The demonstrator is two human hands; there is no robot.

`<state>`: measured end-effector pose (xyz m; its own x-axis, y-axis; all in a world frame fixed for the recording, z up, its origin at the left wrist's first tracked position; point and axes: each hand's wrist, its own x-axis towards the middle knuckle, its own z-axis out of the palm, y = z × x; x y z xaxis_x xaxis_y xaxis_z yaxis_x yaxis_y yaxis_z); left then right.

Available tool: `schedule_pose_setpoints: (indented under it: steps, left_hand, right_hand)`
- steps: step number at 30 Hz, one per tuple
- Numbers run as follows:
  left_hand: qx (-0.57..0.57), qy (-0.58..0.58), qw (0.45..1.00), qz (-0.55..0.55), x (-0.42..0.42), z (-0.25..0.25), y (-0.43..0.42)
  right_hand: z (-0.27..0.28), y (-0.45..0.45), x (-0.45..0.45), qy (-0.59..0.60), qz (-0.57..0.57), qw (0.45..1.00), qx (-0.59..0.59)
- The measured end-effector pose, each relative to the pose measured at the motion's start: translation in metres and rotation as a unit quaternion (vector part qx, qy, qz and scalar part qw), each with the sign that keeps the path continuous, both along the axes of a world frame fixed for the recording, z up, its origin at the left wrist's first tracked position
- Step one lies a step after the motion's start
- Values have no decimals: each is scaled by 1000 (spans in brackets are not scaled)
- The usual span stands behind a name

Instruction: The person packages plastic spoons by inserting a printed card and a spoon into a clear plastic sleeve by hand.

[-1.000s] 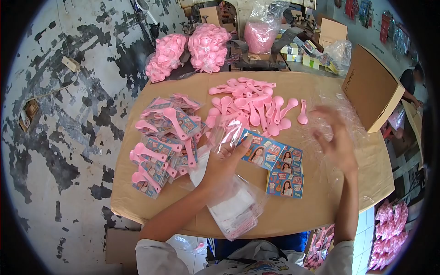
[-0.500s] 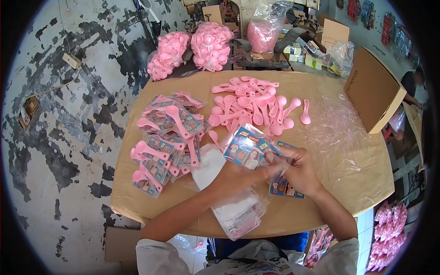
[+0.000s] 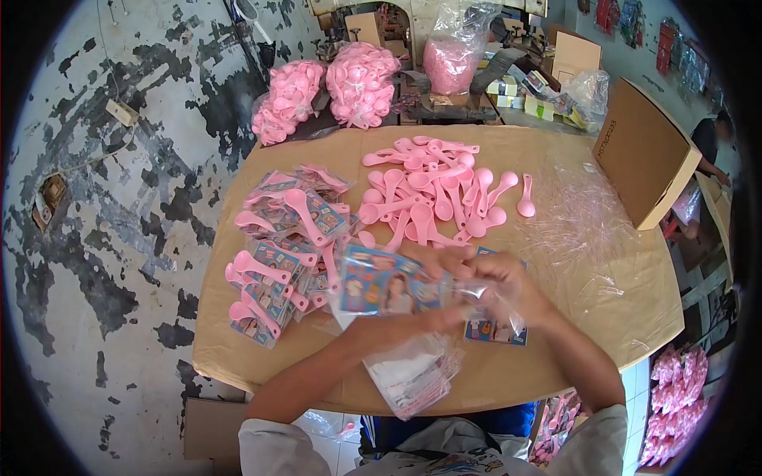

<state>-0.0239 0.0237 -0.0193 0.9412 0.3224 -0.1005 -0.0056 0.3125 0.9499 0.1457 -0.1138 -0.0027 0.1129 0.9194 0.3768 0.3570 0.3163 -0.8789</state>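
Observation:
Both hands meet over the near middle of the table, pinching a clear plastic bag with a blue printed card (image 3: 381, 282) inside. My left hand (image 3: 425, 320) grips the bag's middle, fingers closed and slightly blurred. At the bag's right end, my right hand (image 3: 512, 285) is closed on the loose clear plastic. Whether a spoon is inside this bag I cannot tell. Beneath the hands lies a stack of clear bags (image 3: 409, 373) with white showing. More printed cards (image 3: 496, 329) lie under my right hand. Beyond is a heap of loose pink spoons (image 3: 436, 186).
Bagged cards with pink spoons (image 3: 270, 270) are piled at the left. Crumpled clear plastic (image 3: 571, 214) lies at the right, near an upright cardboard box (image 3: 647, 155). Large bags of pink spoons (image 3: 361, 83) stand behind the table. Another person (image 3: 714, 151) is at the far right.
The bagged card has swung left and turned level. My left hand now grips it nearer its middle, and my right hand keeps hold of the plastic end.

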Motion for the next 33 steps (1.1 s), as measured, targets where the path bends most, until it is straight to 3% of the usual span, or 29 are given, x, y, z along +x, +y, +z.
schedule_pose_setpoints:
  steps: [1,2,3,4,7,8,11,14,19,23,24,27,28,33]
  left_hand:
    - [-35,-82,995,39,3,-6,4]
    - [22,-171,983,66,7,-6,19]
    - [79,-257,959,93,10,-1,27]
    - [87,-244,959,113,11,4,26]
    - [113,-239,954,144,14,21,21]
    - [119,-255,950,133,15,22,21]
    - [134,-274,944,125,15,26,21]
    - [112,-259,952,117,13,27,22]
    - [112,-287,945,110,19,17,30]
    - [88,-289,948,97,20,14,33]
    - [79,-294,948,94,20,12,34]
    - [77,-291,949,97,21,11,35]
    - [76,-294,948,99,21,10,37]
    - [22,-282,952,115,20,11,36]
  right_hand:
    - [5,5,12,44,-41,998,-36]
    - [11,11,24,89,-82,990,-74]
    - [16,23,43,-50,-170,980,-91]
    - [14,32,60,-190,-253,943,-105]
    - [-18,47,90,-450,-338,820,-108]
    - [-25,51,91,-474,-349,799,-122]
    - [-48,60,108,-449,-361,810,-110]
    - [-31,44,100,-453,-371,806,-87]
    - [-12,25,100,-156,-289,937,-121]
    - [5,5,93,179,-148,969,-82]
    - [1,-1,93,182,-154,968,-79]
    - [29,-22,58,-93,-243,952,-163]
    - [20,-24,54,-93,-260,956,-96]
    - [45,-37,41,-143,-121,979,-80]
